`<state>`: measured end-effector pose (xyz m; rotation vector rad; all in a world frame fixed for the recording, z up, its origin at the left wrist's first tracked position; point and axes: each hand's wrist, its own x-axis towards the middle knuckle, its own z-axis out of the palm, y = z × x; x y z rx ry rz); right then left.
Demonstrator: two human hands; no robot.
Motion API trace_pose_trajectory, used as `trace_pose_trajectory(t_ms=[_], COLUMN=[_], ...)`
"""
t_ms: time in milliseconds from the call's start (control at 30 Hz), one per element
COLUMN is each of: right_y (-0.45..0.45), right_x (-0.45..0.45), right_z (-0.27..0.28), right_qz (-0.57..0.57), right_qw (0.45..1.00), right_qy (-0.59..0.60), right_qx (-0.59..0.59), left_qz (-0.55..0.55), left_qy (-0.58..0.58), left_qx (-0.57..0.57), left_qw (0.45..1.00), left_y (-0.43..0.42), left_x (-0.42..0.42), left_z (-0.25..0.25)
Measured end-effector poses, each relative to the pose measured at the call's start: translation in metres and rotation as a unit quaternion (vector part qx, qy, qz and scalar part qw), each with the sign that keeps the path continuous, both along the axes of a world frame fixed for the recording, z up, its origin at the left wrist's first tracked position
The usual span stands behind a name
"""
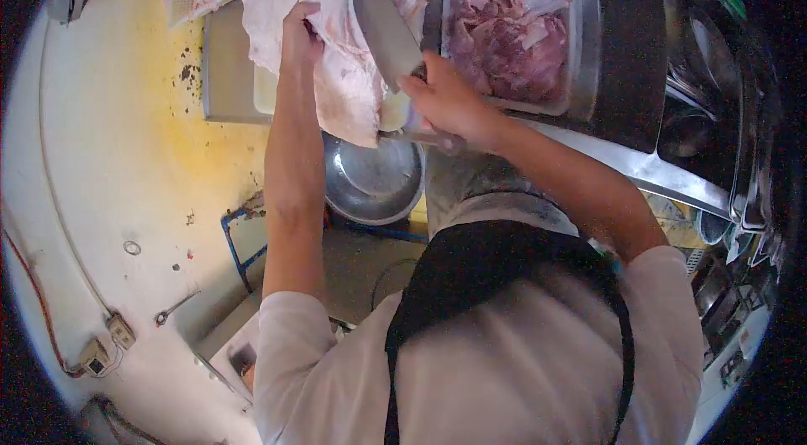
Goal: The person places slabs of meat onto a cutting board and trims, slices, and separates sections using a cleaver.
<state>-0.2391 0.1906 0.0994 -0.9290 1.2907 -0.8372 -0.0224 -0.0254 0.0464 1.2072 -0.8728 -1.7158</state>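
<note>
A large pale slab of raw meat with skin [349, 88] lies over a cream cutting board [265, 94], its near end hanging past the board's front edge. My left hand [303, 35] is closed on the slab's upper surface, its fingertips partly hidden. In my right hand [445, 99] is the handle of a cleaver [384, 29]. The broad blade points up and to the left, along the slab's right side. Just below my right hand, a brown handle [450, 143] sticks out at the board's front edge.
To the right stands a white tray [574, 67] filled with raw ribs and meat. At the upper left is a white basket [180, 1] of meat pieces. A metal basin [370, 180] sits below the board. A stained wall [126, 151] runs along the left.
</note>
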Motion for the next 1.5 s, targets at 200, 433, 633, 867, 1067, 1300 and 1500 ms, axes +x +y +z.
trace_pose_trajectory(t_ms=[200, 433, 633, 867, 1067, 1300, 1500], right_y=[0.042, 0.06, 0.074, 0.021, 0.074, 0.099, 0.108], right_x=[-0.006, -0.074, -0.048, -0.032, -0.023, -0.07, -0.07], right_z=[0.012, 0.033, 0.009, -0.022, -0.028, 0.009, -0.024], right_qz=[0.087, 0.092, 0.031, 0.067, 0.113, 0.105, 0.055], right_qw=[0.995, 0.993, 0.995, 0.993, 0.991, 0.987, 0.993], right_qy=[0.02, 0.032, -0.064, 0.052, 0.059, 0.086, 0.102], right_qx=[0.037, 0.06, 0.074, -0.077, -0.047, 0.083, -0.023], left_qz=[-0.031, -0.047, -0.104, -0.12, -0.106, -0.099, -0.002], left_qy=[0.024, -0.349, -0.382, -0.284, -0.172, -0.27, -0.551], left_qx=[0.046, -0.179, -0.201, -0.143, -0.1, -0.086, -0.304], left_qw=[0.998, 0.918, 0.896, 0.94, 0.974, 0.954, 0.777], left_y=[-0.009, 0.022, 0.088, 0.087, 0.076, 0.056, 0.138], left_x=[0.001, -0.011, -0.015, 0.003, 0.015, 0.025, -0.022], left_z=[0.002, 0.017, 0.047, 0.035, 0.024, 0.022, 0.018])
